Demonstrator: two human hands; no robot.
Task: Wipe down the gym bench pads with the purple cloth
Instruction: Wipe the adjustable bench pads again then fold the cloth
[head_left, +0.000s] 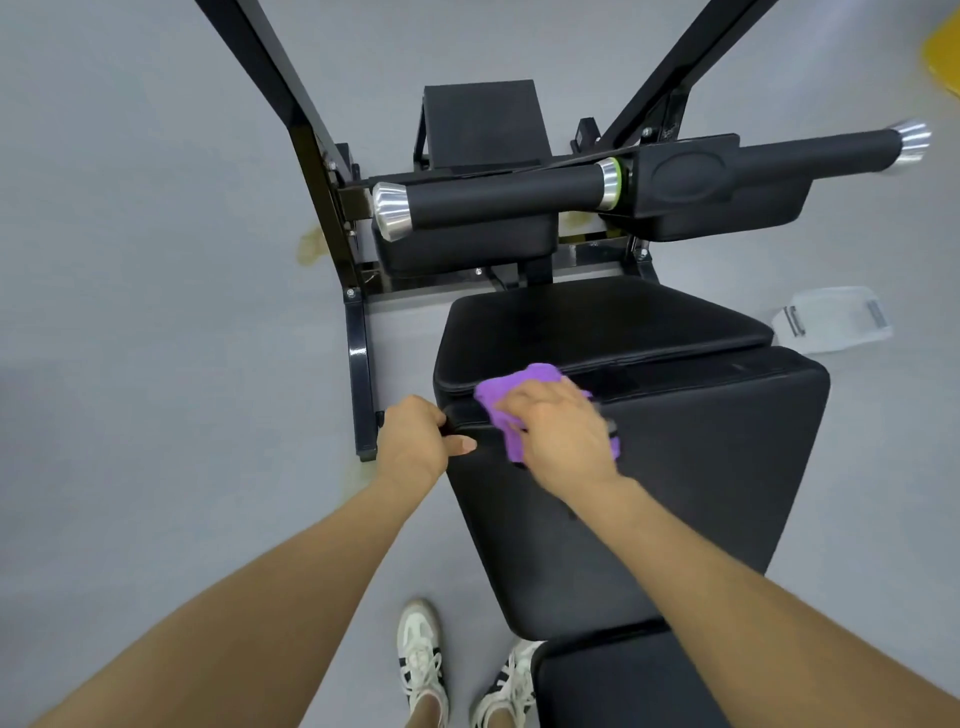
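A black gym bench fills the middle of the head view. Its seat pad (597, 322) lies farther away and its long back pad (675, 493) runs toward me. My right hand (558, 434) presses the purple cloth (511, 387) onto the seam where the two pads meet, at the back pad's top left corner. Most of the cloth is hidden beneath that hand. My left hand (415, 439) grips the left edge of the back pad beside the cloth, thumb lying on top.
Black foam rollers (498, 200) with chrome caps and smaller pads cross behind the seat. Black frame bars (332, 182) rise on both sides, and a foot bar (363, 379) stands at the left. A clear plastic container (831, 319) lies on the grey floor at the right. My shoes (421, 660) are below.
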